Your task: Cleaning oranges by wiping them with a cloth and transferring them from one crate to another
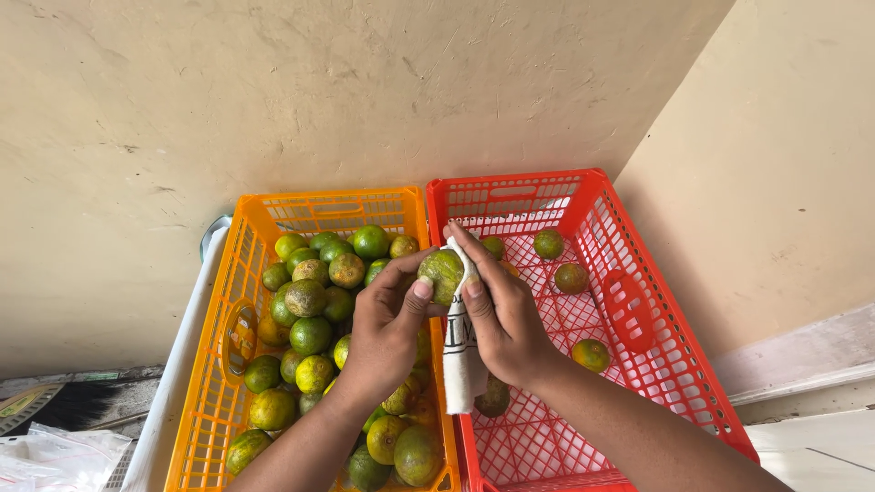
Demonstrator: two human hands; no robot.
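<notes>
The left hand (387, 328) grips a green-yellow citrus fruit (442, 273), thumb pressed on its face. The right hand (501, 314) closes a white cloth (460, 351) against the fruit's far side, apparently for wiping. Fruit sits between both hands, above the shared rims: full orange crate (210, 383) under the left hand, nearly bare red crate (638, 319) under the right

Glossy plastic crates (597, 196), white cloth (460, 351)
</notes>
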